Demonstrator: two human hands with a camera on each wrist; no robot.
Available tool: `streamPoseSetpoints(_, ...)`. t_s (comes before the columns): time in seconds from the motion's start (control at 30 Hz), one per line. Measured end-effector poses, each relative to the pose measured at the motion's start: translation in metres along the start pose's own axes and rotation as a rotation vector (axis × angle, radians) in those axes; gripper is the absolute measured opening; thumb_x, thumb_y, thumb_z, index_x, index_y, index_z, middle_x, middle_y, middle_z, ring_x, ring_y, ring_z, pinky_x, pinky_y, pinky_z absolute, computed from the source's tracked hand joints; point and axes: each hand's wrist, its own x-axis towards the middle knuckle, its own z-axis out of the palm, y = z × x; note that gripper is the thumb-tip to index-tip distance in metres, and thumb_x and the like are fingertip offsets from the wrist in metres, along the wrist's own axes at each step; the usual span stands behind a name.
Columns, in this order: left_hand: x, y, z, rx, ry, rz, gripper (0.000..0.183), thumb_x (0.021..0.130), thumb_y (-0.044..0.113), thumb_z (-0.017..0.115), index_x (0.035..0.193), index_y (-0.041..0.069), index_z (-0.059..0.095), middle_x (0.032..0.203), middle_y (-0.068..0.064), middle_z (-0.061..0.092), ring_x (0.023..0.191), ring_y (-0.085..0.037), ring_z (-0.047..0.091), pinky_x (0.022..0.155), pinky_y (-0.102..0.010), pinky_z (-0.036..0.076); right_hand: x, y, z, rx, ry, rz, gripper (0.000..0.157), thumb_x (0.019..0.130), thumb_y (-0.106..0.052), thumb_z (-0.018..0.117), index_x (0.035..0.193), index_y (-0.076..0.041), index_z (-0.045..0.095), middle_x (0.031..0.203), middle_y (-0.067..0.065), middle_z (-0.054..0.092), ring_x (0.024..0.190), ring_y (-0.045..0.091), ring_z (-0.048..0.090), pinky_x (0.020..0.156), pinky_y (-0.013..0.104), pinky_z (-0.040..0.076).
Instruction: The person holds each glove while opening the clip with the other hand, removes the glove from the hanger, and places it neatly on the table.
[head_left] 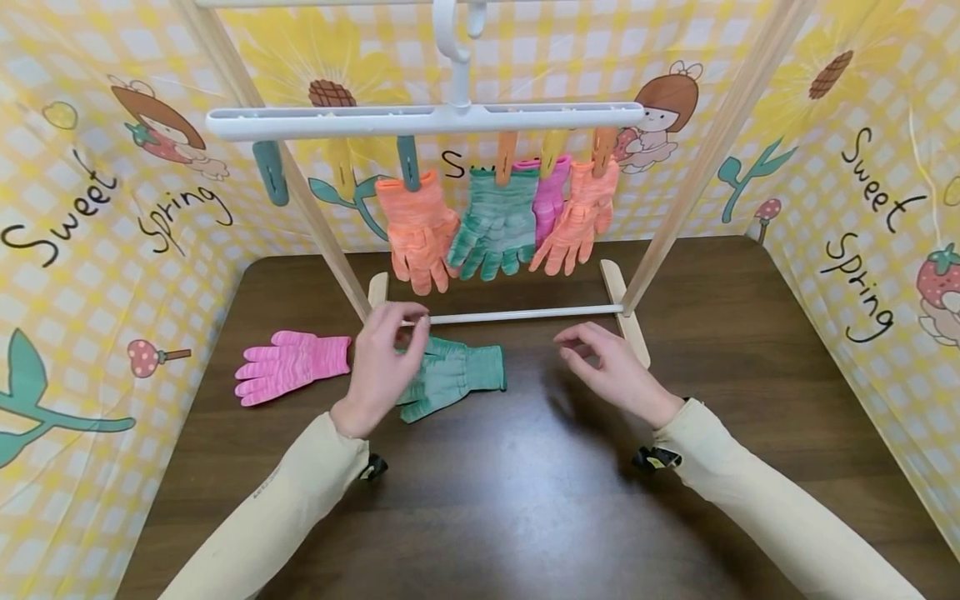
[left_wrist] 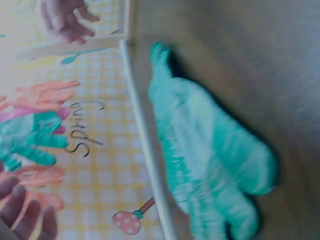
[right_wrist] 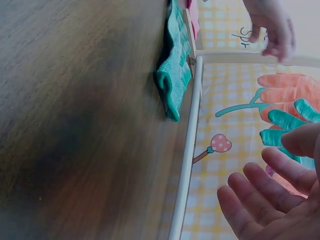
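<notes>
My left hand [head_left: 387, 358] hovers over a green knit glove [head_left: 450, 377] lying on the table, fingers loosely bent and holding nothing. The left wrist view shows that green glove [left_wrist: 192, 145] below the hand. To its left lies a pink glove [head_left: 288, 365], cuff toward the hand. My right hand [head_left: 611, 371] is raised over the table, right of the green glove. In the right wrist view the right hand's fingers [right_wrist: 255, 200] are spread and gently bent around nothing. Beyond both hands hang an orange glove [head_left: 418, 229], a green glove [head_left: 497, 221], a pink glove [head_left: 551, 196] and another orange glove [head_left: 579, 221].
A white hanger [head_left: 337, 122] carries the gloves on clothespins. A teal clothespin [head_left: 271, 173] and a yellow clothespin [head_left: 342, 169] at its left hold nothing. The wooden rack's posts [head_left: 678, 158] and low white bar [head_left: 525, 315] stand behind the hands. Patterned cloth encloses the brown table [head_left: 525, 517].
</notes>
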Motion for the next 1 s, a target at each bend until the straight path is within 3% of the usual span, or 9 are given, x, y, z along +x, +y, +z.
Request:
streamPoseSetpoints(0.2, 0.022, 0.007, -0.013, -0.100, 0.194, 0.025, 0.011, 0.098, 0.001, 0.066, 0.107, -0.004, 0.069, 0.097, -0.017, 0.063, 0.088, -0.023, 0.060, 0.069, -0.021, 0.050, 0.001, -0.005, 0.000, 0.006, 0.007, -0.004, 0.020, 0.101, -0.008, 0.066, 0.121, -0.006, 0.070, 0.112, 0.007, 0.069, 0.097, 0.021, 0.070, 0.081, 0.045, 0.059)
streamPoseSetpoints(0.4, 0.046, 0.009, -0.017, -0.182, 0.261, -0.074, 0.024, 0.097, -0.001, 0.067, 0.119, -0.010, 0.063, 0.113, -0.027, 0.060, 0.105, -0.034, 0.057, 0.075, -0.023, 0.046, 0.001, -0.010, 0.001, 0.014, 0.019, -0.011, 0.020, 0.101, -0.006, 0.066, 0.120, -0.004, 0.070, 0.111, 0.010, 0.070, 0.094, 0.021, 0.071, 0.086, 0.048, 0.058)
streamPoseSetpoints(0.53, 0.059, 0.006, -0.019, -0.247, 0.245, -0.135, 0.033, 0.099, 0.004, 0.067, 0.129, -0.009, 0.058, 0.126, -0.026, 0.058, 0.117, -0.036, 0.056, 0.082, -0.027, 0.047, 0.001, -0.012, 0.001, 0.020, 0.019, -0.016, 0.020, 0.100, -0.006, 0.066, 0.120, -0.005, 0.070, 0.112, 0.010, 0.070, 0.094, 0.021, 0.071, 0.086, 0.047, 0.058)
streamPoseSetpoints(0.63, 0.069, 0.004, -0.021, -0.317, 0.210, -0.153, 0.038, 0.101, 0.008, 0.066, 0.135, -0.005, 0.057, 0.131, -0.019, 0.061, 0.120, -0.028, 0.057, 0.088, -0.027, 0.048, 0.003, -0.012, 0.000, 0.029, 0.017, -0.027, 0.020, 0.101, -0.006, 0.065, 0.121, -0.003, 0.070, 0.113, 0.011, 0.070, 0.095, 0.022, 0.071, 0.087, 0.049, 0.058)
streamPoseSetpoints(0.83, 0.090, 0.008, -0.018, -0.508, 0.129, -0.189, 0.037, 0.102, 0.014, 0.066, 0.137, 0.005, 0.058, 0.122, -0.004, 0.066, 0.106, -0.017, 0.062, 0.088, -0.027, 0.050, 0.007, -0.015, -0.002, 0.020, 0.012, -0.036, 0.020, 0.101, -0.007, 0.066, 0.121, -0.004, 0.070, 0.112, 0.008, 0.069, 0.097, 0.022, 0.071, 0.086, 0.049, 0.058)
streamPoseSetpoints(1.0, 0.103, 0.015, -0.013, -0.591, 0.136, -0.184, 0.028, 0.101, 0.014, 0.067, 0.128, 0.007, 0.062, 0.112, 0.000, 0.068, 0.090, -0.016, 0.061, 0.077, -0.025, 0.047, 0.010, -0.017, -0.001, 0.027, 0.014, -0.046, 0.020, 0.101, -0.006, 0.066, 0.120, -0.003, 0.070, 0.113, 0.013, 0.070, 0.097, 0.023, 0.070, 0.088, 0.051, 0.058)
